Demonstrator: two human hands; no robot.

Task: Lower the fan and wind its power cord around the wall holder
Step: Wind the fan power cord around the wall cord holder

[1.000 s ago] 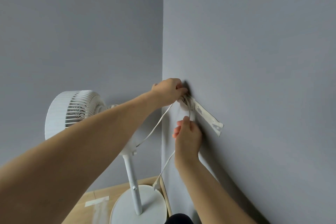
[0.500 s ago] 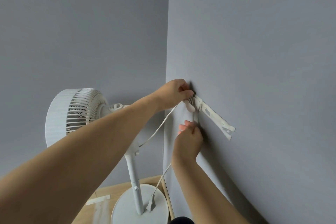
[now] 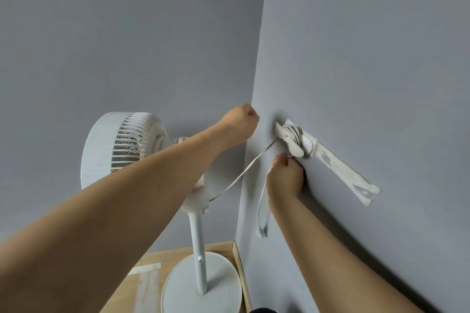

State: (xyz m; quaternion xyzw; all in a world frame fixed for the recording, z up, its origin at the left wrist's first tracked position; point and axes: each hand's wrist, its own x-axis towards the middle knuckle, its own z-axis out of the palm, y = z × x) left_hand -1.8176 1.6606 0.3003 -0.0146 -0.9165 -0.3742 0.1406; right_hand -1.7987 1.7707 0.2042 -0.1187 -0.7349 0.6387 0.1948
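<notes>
So the right hand point(image 3: 286, 178) is up against the grey wall point(image 3: 368, 63), fingers curled closed and pinching the white power cord point(image 3: 244, 173) right below the wall holder point(image 3: 292, 138), knuckles basically touching the wall. The left hand point(image 3: 240, 124) sits at about 9 o'clock from the holder, just beside it but not touching, closed into a loose fist; can't really tell if there's anything in it, the cord doesn't look like it runs into it. The holder itself is a little white hook thing stuck on the right-hand wall, near the room corner, with several loops of cord already wrapped around it. A strip of white tape point(image 3: 346, 173) runs off it toward 4 o'clock, looking kinda peeled and torn at the far end. From the wrapped bundle one stretch of cord goes down toward 8 o'clock, passing under the left wrist, back to the neck of the fan point(image 3: 127, 145). Another bit hangs straight down from the right hand at 6 o'clock, and the plug point(image 3: 262, 230) dangles at the end of it, clear of the floor. The fan is a white pedestal one standing in the corner at roughly 8 o'clock from the hands, head turned sideways, round base point(image 3: 201, 287) on the wooden floor point(image 3: 132, 284).
</notes>
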